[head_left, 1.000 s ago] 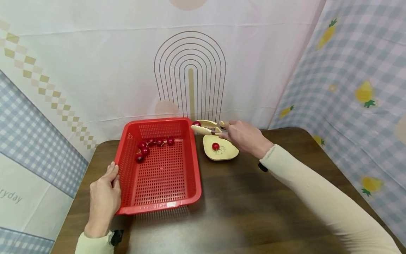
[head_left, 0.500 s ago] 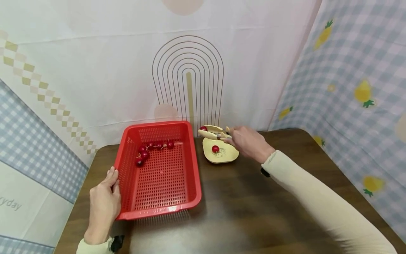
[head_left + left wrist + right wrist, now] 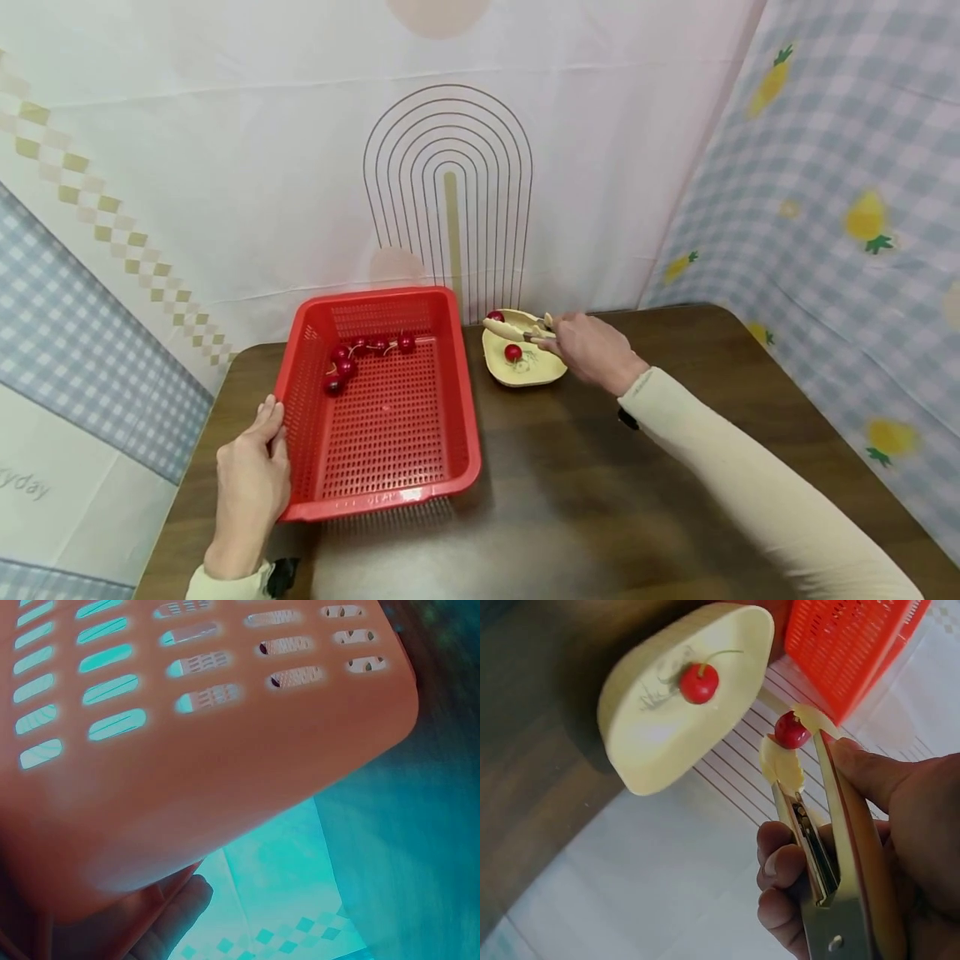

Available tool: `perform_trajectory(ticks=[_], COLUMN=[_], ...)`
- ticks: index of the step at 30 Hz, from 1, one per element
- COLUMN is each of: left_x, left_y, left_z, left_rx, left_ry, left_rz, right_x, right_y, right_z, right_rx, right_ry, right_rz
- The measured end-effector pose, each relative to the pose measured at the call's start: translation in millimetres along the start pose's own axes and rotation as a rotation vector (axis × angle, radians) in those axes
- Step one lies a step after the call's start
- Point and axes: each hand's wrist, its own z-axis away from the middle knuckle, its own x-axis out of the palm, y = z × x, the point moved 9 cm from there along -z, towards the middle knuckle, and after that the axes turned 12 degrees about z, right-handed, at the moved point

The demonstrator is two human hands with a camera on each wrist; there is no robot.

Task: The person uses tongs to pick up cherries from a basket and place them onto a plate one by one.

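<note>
My left hand (image 3: 251, 475) grips the left rim of a red perforated plastic basket (image 3: 471, 417). In the left wrist view one finger (image 3: 184, 907) shows under the basket's rim. Several dark red cherries (image 3: 346, 367) with stems lie at the basket's far left inside. My right hand (image 3: 600, 350) holds pale yellow tongs (image 3: 844, 817). Pinched between the tong tips is one cherry (image 3: 791, 730), raised over the far edge of a cream dish (image 3: 551, 368). Inside that dish lies another cherry (image 3: 699, 684), its stem pointing off to one side in the right wrist view.
Basket and dish stand side by side on a dark wooden table (image 3: 585, 500). A white cloth (image 3: 225, 167) with printed arches hangs right behind them. Blue checked cloth (image 3: 840, 275) with fruit prints borders the right side.
My right hand has moved the tongs and their cherry rightward and down, from beside the basket's rim to over the dish. My left hand keeps its hold on the basket.
</note>
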Motion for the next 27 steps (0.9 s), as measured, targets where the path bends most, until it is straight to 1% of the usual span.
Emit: perform_trajectory(ticks=[7,11,17,22,27], left_x=[-2.5,-3.0,-2.0,-2.2,-2.9], left_y=[0.0,0.9,2.5,2.9,2.7], left_z=[0.3,0.0,-1.3,-2.5,-1.7], left_rx=[0.003,0.008,0.005,0.018,0.027], left_ry=[0.009,0.010,0.007,0.014,0.023], left_rz=[-0.001,0.001,-0.001,0.001,0.000], right_x=[16.5,22.8,24.6,24.3,27.4], right_y=[-2,-2,-2,-4,-3], right_z=[-1,0,1,1,2], right_rx=[-0.003,-0.002,-0.007,-0.007,0.001], right_ry=[-0.024,-0.018,0.018,0.051,0.036], right_rz=[0.024,0.032,0.037,0.025,0.022])
